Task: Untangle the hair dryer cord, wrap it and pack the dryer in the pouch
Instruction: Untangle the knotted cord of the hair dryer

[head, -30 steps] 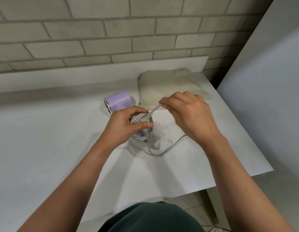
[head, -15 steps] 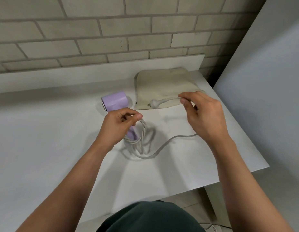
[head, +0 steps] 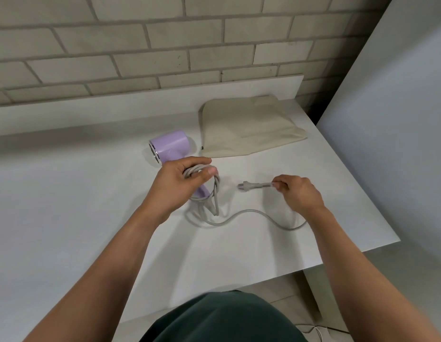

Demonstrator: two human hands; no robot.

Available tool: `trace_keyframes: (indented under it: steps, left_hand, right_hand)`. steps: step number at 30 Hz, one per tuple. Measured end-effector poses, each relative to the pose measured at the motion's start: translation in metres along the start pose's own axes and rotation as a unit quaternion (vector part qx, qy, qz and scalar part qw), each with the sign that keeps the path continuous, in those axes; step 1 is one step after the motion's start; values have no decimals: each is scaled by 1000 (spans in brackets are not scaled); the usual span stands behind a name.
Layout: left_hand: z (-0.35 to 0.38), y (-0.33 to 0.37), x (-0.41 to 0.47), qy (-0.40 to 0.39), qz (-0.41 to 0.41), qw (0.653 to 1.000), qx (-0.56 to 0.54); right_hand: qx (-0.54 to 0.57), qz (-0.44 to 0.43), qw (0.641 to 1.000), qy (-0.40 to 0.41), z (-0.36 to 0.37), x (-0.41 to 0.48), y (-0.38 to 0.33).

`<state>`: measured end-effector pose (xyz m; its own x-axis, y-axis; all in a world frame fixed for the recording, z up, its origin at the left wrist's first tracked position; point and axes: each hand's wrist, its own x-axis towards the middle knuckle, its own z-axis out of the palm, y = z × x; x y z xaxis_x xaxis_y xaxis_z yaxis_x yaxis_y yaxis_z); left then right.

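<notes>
A lilac hair dryer (head: 169, 146) lies on the white table (head: 66, 206), its handle partly hidden under my left hand (head: 182, 186). That hand grips a bundle of the grey cord (head: 215, 193), twisted loops hanging below the fingers. From there the cord runs in a loose curve across the table to my right hand (head: 297, 193), which pinches it just behind the plug (head: 246, 186). The plug points left, a little above the tabletop. A beige cloth pouch (head: 246, 129) lies flat behind, to the right of the dryer.
A brick wall (head: 165, 45) and a low white ledge (head: 140, 104) close off the back. A grey panel (head: 399, 119) stands at the right. The table's right edge (head: 362, 201) and front edge are near my arms.
My right hand pulled the plug end out of the loops, swung it rightward, then lowered it toward the table. More cord now lies free. My left hand keeps its hold on the bundle.
</notes>
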<state>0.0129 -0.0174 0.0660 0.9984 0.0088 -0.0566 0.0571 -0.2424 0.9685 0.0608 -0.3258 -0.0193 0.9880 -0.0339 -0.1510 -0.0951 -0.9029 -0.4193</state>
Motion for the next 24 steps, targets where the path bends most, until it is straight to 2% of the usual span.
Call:
trace_keyframes:
  steps: [4,7,9,11,13,15,18,24]
  left_hand:
    - [3,1,-1,6,26,998,62]
    - [2,3,0,5,43,996,78]
    - [2,4,1,7,44,997,71]
    - [3,5,1,10,42,997,57]
    - [5,8,2,18,44,998,46]
    - [6,11,2,34,55,998,28]
    - [8,14,1,69,59,996,6]
    - [17,14,-4,98,39,994,-25]
  right_hand:
    - [-128,-10,991,37,20,-1,4]
    - [-155,-25,984,80,21,-6,-8]
    - [-86,-80,987,107,13,-13,-29]
    - [72,-134,985,81,2,-27,-60]
    - [247,-136,959,-27,-7,-46,-93]
    - [367,-117,915,-123,-7,-60,-113]
    - [452,-85,876,-144,-1,-66,-118]
    - [472,-61,874,-103,1,-62,-121]
